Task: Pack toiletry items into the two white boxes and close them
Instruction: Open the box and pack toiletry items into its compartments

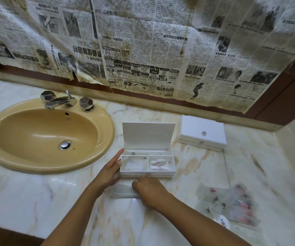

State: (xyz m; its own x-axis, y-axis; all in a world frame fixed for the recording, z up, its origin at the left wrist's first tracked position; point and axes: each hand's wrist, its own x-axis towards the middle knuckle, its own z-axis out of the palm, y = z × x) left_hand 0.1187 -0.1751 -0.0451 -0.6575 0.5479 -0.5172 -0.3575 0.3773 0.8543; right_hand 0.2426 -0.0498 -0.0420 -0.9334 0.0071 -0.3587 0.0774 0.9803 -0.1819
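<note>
Marble counter (36,201) beside a tan sink (106,144), old newspaper (143,50) pasted over the wall behind.

Item in hand: a flat clear packet with a comb inside (122,191), lying on the counter just in front of the open box (147,172). My right hand (148,191) rests on its right end, fingers curled down onto it; whether the thumb is under the edge I cannot tell. I judge the packet very light, thin and springy, with a slick wrapper that will skate on polished marble. Best hold: pinch one short end, or slide it to the counter edge rather than pry at the flat face.

My left hand (110,172) lies flat, fingers straight and together, against the left wall of the open box, steadying it. That box looks like thin rigid plastic, light enough to shift if nudged; its lid stands upright at the back. Cotton buds (159,165) fill the right front compartment, a clear packet sits in the left front one, and a slim item lies in the long rear slot.

Second box (202,133) stands closed, well apart to the right rear. More packets (232,203) lie loose at my right, blurred.
</note>
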